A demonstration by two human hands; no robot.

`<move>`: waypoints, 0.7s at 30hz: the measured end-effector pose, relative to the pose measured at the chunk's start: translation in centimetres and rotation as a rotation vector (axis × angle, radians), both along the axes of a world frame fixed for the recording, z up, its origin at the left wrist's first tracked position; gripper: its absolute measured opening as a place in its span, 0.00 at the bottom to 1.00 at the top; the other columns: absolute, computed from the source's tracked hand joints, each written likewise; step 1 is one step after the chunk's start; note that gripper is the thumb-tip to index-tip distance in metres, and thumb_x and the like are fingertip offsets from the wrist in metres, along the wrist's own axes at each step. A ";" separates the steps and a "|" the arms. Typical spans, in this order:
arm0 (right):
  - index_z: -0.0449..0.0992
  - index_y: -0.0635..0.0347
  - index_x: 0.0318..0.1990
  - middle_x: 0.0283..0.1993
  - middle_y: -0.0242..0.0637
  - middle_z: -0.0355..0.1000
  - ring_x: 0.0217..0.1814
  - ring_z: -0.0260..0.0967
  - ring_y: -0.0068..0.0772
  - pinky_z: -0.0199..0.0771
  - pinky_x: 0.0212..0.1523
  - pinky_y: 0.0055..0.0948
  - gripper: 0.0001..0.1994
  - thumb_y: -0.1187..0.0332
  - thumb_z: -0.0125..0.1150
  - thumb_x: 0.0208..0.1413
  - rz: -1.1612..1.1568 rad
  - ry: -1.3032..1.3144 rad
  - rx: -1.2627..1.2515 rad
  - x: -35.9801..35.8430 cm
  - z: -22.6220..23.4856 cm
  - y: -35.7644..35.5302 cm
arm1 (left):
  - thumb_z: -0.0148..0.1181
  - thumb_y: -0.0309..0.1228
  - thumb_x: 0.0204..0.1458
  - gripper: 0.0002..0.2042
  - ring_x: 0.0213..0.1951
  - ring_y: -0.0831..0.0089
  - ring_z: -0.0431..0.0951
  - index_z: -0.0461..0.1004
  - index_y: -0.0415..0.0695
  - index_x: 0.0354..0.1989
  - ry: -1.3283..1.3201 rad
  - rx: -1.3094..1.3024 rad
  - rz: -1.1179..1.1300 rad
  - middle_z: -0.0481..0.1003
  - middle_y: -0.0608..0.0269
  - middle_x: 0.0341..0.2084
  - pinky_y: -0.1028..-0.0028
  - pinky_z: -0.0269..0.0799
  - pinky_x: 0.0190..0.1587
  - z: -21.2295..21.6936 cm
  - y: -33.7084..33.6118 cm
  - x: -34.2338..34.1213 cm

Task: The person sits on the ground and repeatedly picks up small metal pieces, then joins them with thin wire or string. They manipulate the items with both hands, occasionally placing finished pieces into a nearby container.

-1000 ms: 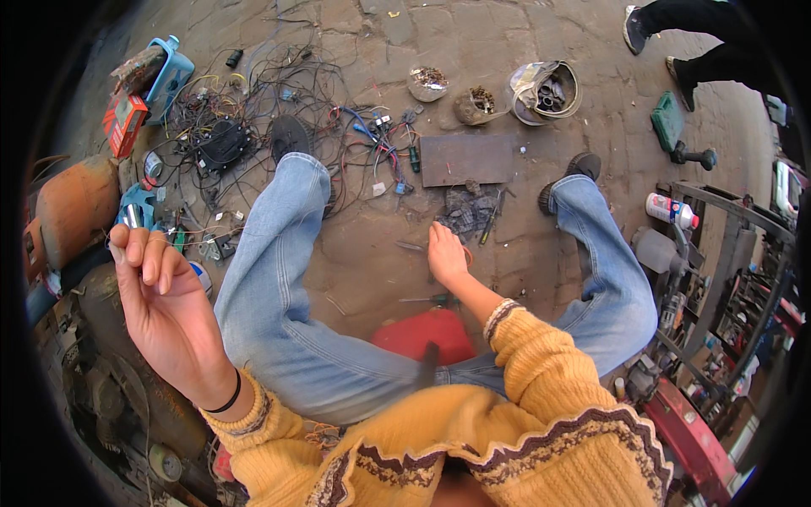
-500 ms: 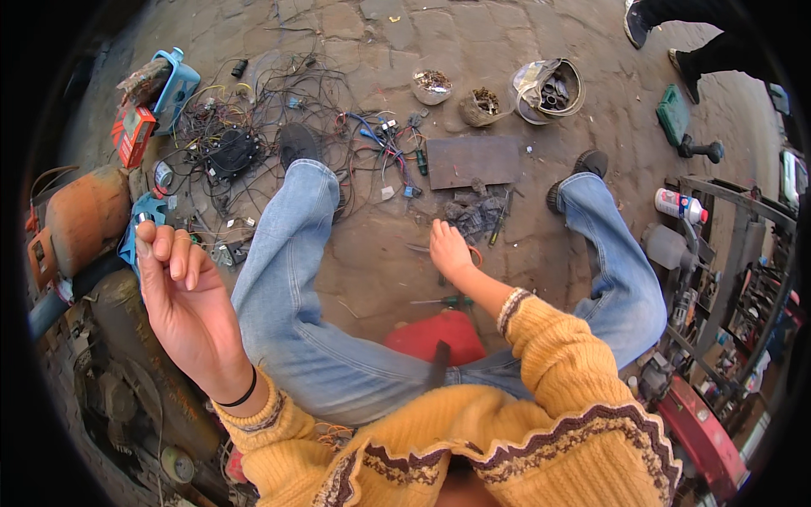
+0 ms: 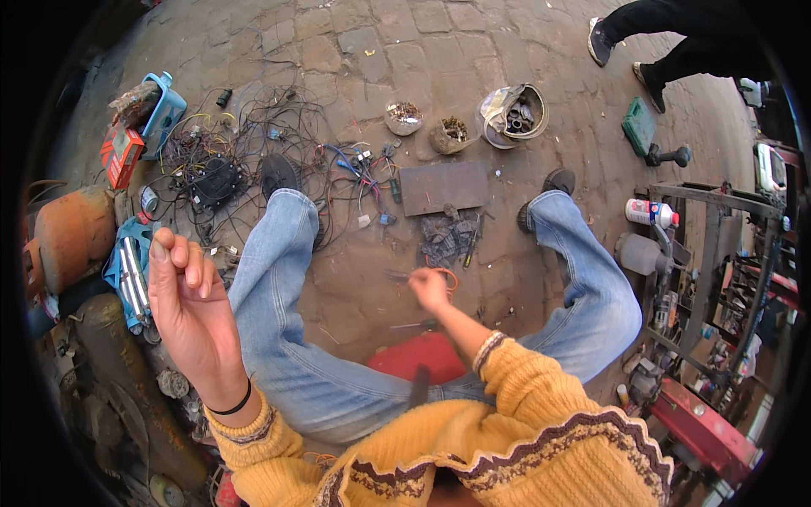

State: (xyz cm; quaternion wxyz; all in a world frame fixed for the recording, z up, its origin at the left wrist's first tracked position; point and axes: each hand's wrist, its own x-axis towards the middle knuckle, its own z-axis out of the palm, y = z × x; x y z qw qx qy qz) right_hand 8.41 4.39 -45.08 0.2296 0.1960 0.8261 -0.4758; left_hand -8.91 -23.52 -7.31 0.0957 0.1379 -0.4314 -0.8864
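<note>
- Wire loop (image 3: 449, 279): thin, orange, I see it curling just beside right hand (image 3: 429, 287), near grey metal plate (image 3: 445, 187).
- Right hand closed; grip unclear.
- Left hand (image 3: 190, 308) raised, fingers curled, holding nothing.

Soft daylight, fisheye-warped dark rim

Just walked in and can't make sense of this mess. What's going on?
A person in jeans and a yellow sweater sits on a red stool on paving. The right hand reaches down to an orange wire between the legs. The left hand is raised, fingers curled. Tangled wires lie ahead.
</note>
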 end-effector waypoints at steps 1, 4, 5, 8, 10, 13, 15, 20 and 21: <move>0.78 0.64 0.39 0.33 0.35 0.78 0.33 0.76 0.32 0.76 0.36 0.29 0.07 0.72 0.64 0.54 -0.379 -0.149 0.038 -1.2 -1.3 0.2 | 0.48 0.28 0.66 0.09 0.28 0.83 0.61 0.67 0.36 0.49 -0.004 -0.009 -0.004 0.64 0.67 0.31 0.83 0.62 0.30 0.0 0.1 0.0; 0.78 0.62 0.38 0.34 0.32 0.77 0.33 0.74 0.23 0.76 0.34 0.22 0.06 0.72 0.67 0.54 -0.880 -0.287 -0.316 -4.0 -3.0 2.0 | 0.47 0.28 0.67 0.09 0.27 0.84 0.61 0.67 0.36 0.49 -0.027 -0.025 -0.018 0.63 0.68 0.31 0.83 0.61 0.29 0.0 0.3 0.0; 0.77 0.61 0.38 0.33 0.32 0.76 0.33 0.73 0.22 0.76 0.33 0.21 0.08 0.70 0.68 0.54 -0.946 -0.225 -0.373 -4.9 -3.4 2.1 | 0.47 0.28 0.67 0.09 0.27 0.84 0.61 0.67 0.36 0.48 -0.030 -0.031 -0.020 0.63 0.68 0.31 0.83 0.61 0.29 0.0 0.4 -0.1; 0.77 0.64 0.38 0.37 0.36 0.78 0.36 0.76 0.27 0.79 0.36 0.22 0.10 0.68 0.69 0.54 -1.196 -0.275 -0.471 -7.4 -4.6 1.9 | 0.47 0.28 0.66 0.08 0.27 0.84 0.61 0.67 0.37 0.47 -0.056 -0.005 -0.006 0.63 0.68 0.30 0.83 0.61 0.28 0.0 0.6 -0.2; 0.77 0.66 0.37 0.38 0.40 0.79 0.37 0.79 0.31 0.79 0.33 0.22 0.12 0.66 0.69 0.55 -1.397 -0.340 -0.534 -9.1 -5.4 1.8 | 0.48 0.28 0.66 0.07 0.27 0.84 0.61 0.67 0.37 0.46 -0.065 -0.036 -0.021 0.63 0.68 0.30 0.83 0.61 0.28 0.1 0.7 -0.4; 0.77 0.67 0.37 0.36 0.41 0.79 0.33 0.79 0.31 0.79 0.29 0.22 0.12 0.65 0.69 0.55 -1.515 -0.385 -0.418 -10.2 -6.5 1.9 | 0.49 0.28 0.66 0.07 0.27 0.84 0.61 0.67 0.37 0.45 -0.091 -0.070 -0.009 0.63 0.68 0.29 0.83 0.61 0.27 0.2 0.9 -0.5; 0.77 0.66 0.36 0.32 0.40 0.79 0.29 0.78 0.30 0.78 0.25 0.21 0.09 0.68 0.66 0.58 -1.553 -0.393 -0.441 -10.4 -7.0 2.4 | 0.49 0.28 0.66 0.07 0.27 0.84 0.61 0.67 0.37 0.46 -0.094 -0.068 -0.024 0.64 0.68 0.29 0.83 0.61 0.27 0.0 1.0 -0.6; 0.77 0.62 0.36 0.30 0.37 0.79 0.26 0.76 0.26 0.74 0.22 0.18 0.05 0.70 0.61 0.61 -1.419 -0.377 -0.412 -9.6 -5.3 4.4 | 0.51 0.30 0.65 0.09 0.28 0.83 0.63 0.70 0.37 0.46 -0.113 -0.116 -0.077 0.67 0.68 0.30 0.83 0.61 0.27 -0.3 1.4 -1.0; 0.77 0.62 0.36 0.30 0.36 0.79 0.25 0.76 0.25 0.73 0.21 0.17 0.05 0.70 0.60 0.61 -1.386 -0.371 -0.370 -9.4 -4.2 4.7 | 0.51 0.30 0.65 0.09 0.28 0.83 0.64 0.71 0.37 0.46 -0.128 -0.137 -0.089 0.68 0.68 0.30 0.83 0.61 0.28 -0.4 1.7 -1.0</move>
